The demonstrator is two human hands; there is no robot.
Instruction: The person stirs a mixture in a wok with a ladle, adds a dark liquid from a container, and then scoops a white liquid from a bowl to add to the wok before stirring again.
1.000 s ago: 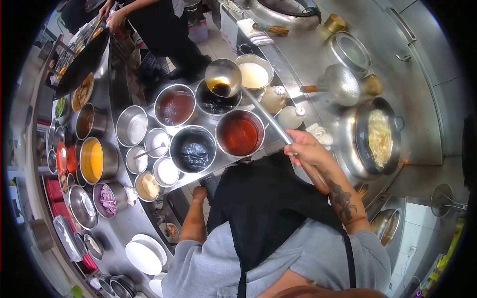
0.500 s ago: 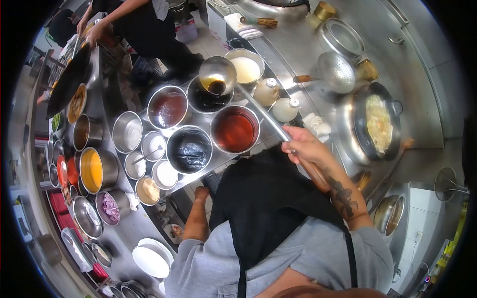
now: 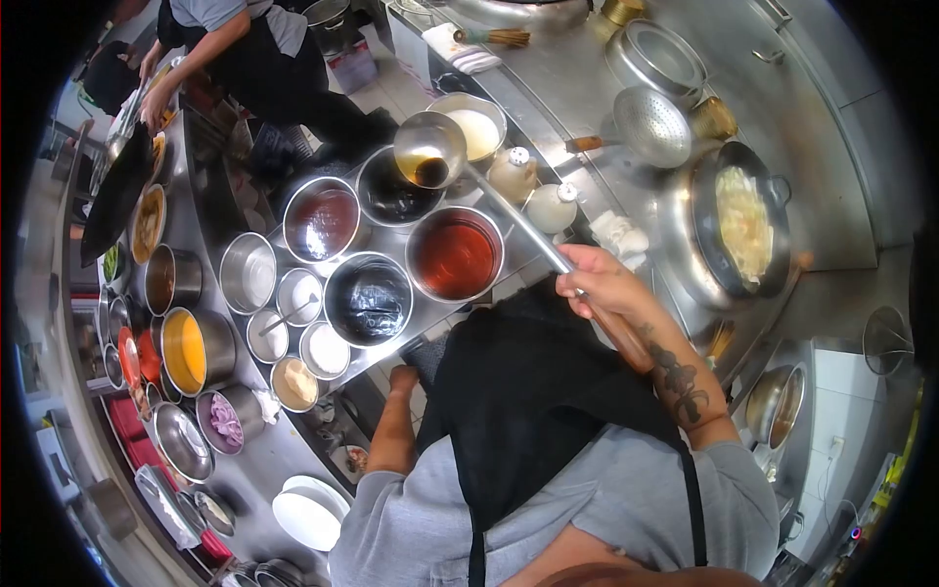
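My right hand (image 3: 597, 279) is closed round the ladle's long handle, which has a wooden end under my forearm. The ladle's bowl (image 3: 429, 149) hangs over a pot of dark sauce (image 3: 396, 196), with yellow and dark liquid inside. Beside it stand a pot of red liquid (image 3: 455, 254), a pot of black sauce (image 3: 368, 299) and a pot of brownish-red sauce (image 3: 323, 220). Low beside my body is my left hand (image 3: 402, 380), away from the pots; its fingers are too indistinct to read.
A wok of pale food (image 3: 745, 225) sits on the stove at right, near a perforated skimmer (image 3: 652, 127). Two white-capped bottles (image 3: 552, 207) stand by the pots. Another person (image 3: 220, 39) holds a dark wok at upper left. White plates (image 3: 311, 513) lie at lower left.
The view has shifted slightly. The ladle's bowl has moved a little right relative to the sauce pots, still in my right hand. The other person's wok has moved slightly down and left in view.
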